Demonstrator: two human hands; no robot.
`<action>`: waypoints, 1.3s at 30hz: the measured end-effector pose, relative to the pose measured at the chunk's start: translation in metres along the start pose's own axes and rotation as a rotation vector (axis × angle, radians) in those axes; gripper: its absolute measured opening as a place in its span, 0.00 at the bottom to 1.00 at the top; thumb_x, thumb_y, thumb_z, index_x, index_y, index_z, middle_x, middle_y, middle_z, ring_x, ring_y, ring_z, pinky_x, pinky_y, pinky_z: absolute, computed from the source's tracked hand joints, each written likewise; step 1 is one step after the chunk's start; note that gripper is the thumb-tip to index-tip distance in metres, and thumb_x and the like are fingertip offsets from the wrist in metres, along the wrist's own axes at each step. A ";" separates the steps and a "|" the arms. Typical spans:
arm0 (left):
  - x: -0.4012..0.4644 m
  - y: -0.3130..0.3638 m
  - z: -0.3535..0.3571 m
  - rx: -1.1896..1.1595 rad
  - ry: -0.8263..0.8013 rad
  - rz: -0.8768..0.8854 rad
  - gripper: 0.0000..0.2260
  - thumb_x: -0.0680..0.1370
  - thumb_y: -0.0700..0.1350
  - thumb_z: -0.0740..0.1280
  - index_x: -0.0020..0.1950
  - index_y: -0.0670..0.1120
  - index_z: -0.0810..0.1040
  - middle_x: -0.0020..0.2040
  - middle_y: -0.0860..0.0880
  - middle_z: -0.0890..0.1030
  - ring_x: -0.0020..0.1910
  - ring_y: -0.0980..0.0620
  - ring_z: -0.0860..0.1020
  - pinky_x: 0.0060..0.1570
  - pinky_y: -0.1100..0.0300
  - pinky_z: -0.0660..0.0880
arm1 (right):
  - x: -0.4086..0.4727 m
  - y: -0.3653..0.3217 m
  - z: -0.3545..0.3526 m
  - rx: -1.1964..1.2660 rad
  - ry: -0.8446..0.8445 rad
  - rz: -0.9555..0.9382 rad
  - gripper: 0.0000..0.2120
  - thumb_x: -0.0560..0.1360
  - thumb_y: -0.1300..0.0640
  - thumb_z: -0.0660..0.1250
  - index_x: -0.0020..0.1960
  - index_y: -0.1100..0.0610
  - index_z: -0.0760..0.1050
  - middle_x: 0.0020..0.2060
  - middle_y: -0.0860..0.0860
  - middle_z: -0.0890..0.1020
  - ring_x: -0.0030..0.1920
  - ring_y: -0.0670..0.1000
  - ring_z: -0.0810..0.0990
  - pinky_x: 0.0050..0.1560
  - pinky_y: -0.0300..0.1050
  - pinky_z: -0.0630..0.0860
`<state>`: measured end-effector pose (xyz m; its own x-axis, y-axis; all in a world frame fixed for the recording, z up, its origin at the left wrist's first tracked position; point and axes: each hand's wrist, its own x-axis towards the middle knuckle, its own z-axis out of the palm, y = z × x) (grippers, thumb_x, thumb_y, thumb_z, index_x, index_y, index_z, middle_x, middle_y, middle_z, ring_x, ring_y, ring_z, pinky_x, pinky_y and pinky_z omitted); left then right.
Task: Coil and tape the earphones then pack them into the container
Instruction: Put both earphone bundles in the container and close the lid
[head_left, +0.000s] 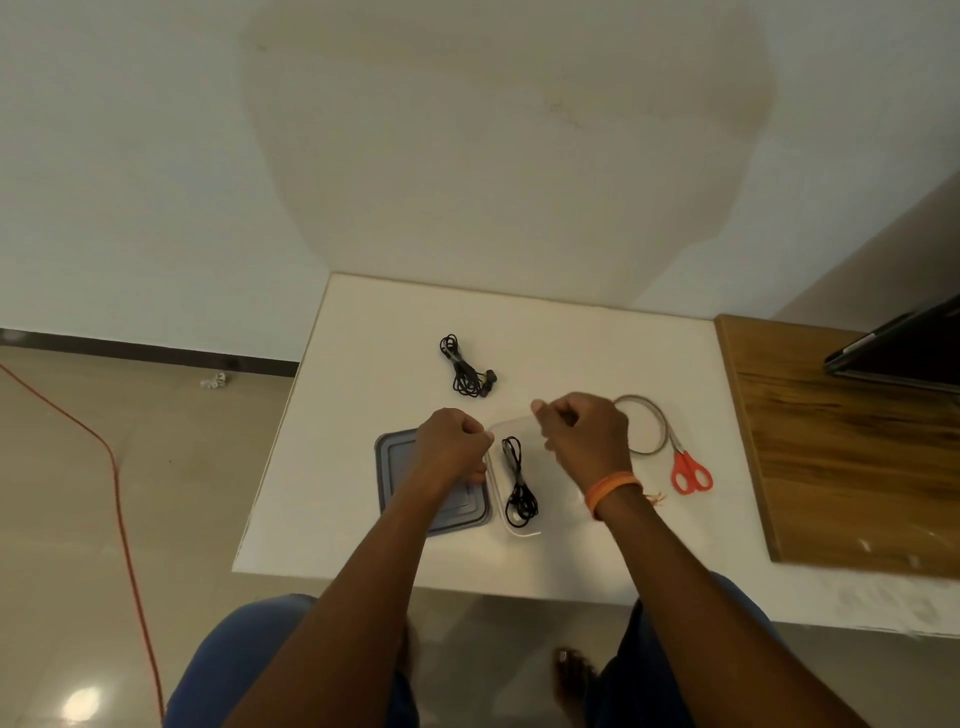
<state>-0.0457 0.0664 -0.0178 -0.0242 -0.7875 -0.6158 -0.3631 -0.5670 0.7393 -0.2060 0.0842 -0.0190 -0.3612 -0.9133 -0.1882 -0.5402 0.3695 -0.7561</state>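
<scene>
One coiled earphone set (519, 480) already lay in the clear container (498, 499), its grey lid (395, 467) just beside it. Above the container both hands were curled: the left hand (452, 441) and right hand (582, 431) maybe pinched something thin; I could not tell. Farther off, a second bundle (467, 369) waited unpacked, so roughly half seemed done.

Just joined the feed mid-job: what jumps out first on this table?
Two hands, left hand and right hand, hover with curled fingers over a clear container holding one coiled earphone bundle. A second earphone bundle lies farther back, and red scissors lie beside a tape roll on the right.
</scene>
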 end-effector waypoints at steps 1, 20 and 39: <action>0.000 0.000 0.001 0.000 -0.003 -0.001 0.05 0.78 0.39 0.68 0.50 0.37 0.78 0.43 0.38 0.83 0.36 0.45 0.82 0.40 0.51 0.83 | 0.006 -0.008 -0.001 -0.003 0.035 -0.030 0.14 0.72 0.47 0.70 0.34 0.55 0.78 0.30 0.50 0.82 0.34 0.52 0.82 0.42 0.52 0.81; 0.003 -0.001 -0.001 0.058 -0.034 0.031 0.09 0.79 0.40 0.67 0.39 0.46 0.76 0.44 0.36 0.84 0.42 0.40 0.85 0.47 0.47 0.82 | 0.073 -0.058 0.090 -0.480 -0.103 -0.188 0.10 0.72 0.58 0.71 0.53 0.57 0.81 0.49 0.56 0.83 0.51 0.58 0.82 0.47 0.47 0.78; -0.003 -0.001 -0.001 0.032 0.004 0.068 0.03 0.77 0.37 0.69 0.47 0.36 0.79 0.39 0.39 0.81 0.33 0.45 0.82 0.44 0.47 0.83 | -0.037 0.017 -0.030 -0.330 -0.145 -0.005 0.14 0.68 0.51 0.77 0.45 0.51 0.74 0.37 0.50 0.82 0.39 0.52 0.82 0.42 0.51 0.81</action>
<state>-0.0441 0.0688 -0.0163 -0.0460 -0.8248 -0.5636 -0.3907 -0.5044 0.7700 -0.2246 0.1294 -0.0063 -0.2590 -0.9213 -0.2900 -0.7663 0.3788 -0.5189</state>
